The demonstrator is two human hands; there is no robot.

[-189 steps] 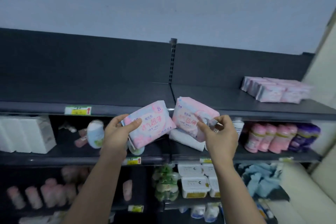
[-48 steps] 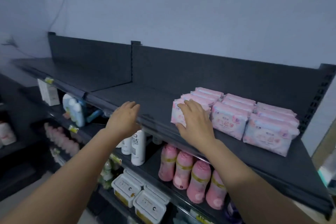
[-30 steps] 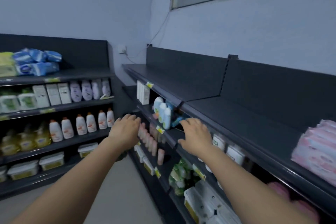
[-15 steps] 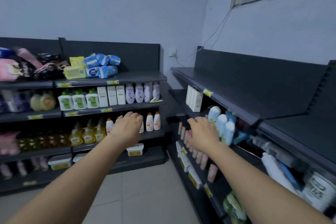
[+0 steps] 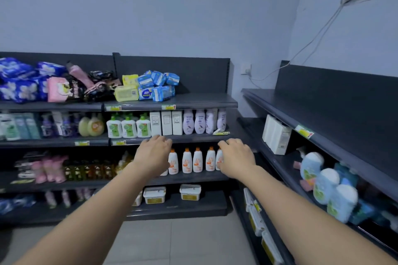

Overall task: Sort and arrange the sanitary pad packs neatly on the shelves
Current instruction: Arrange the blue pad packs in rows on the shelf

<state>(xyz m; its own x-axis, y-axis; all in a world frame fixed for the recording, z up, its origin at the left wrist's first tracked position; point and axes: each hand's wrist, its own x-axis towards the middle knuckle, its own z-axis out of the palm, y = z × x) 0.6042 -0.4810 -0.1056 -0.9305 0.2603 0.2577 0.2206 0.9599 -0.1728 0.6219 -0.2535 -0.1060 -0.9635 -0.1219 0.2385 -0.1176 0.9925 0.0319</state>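
Observation:
A mixed heap of sanitary pad packs lies on the top shelf (image 5: 193, 99) of the rack ahead: light blue packs (image 5: 158, 85), yellow packs (image 5: 126, 92), a pink pack (image 5: 57, 89), dark packs (image 5: 99, 90) and dark blue floral packs (image 5: 19, 86). My left hand (image 5: 153, 155) and my right hand (image 5: 235, 157) are stretched out in front of me, palms down, fingers relaxed, holding nothing. Both hover in the air well short of the rack, at the level of its second and third shelves.
Below the packs stand green-label bottles (image 5: 128, 128), white boxes (image 5: 166, 122), lilac bottles (image 5: 200, 121) and orange-capped bottles (image 5: 197, 160). The rack on the right has a bare dark top shelf (image 5: 301, 112), white boxes (image 5: 276, 135) and blue-white bottles (image 5: 327, 185). Tiled floor (image 5: 178, 241) lies between.
The view has swung left from the right-hand shelf with the pink packs to the corner rack. My hands let go of the packs and now hang empty in front of me.

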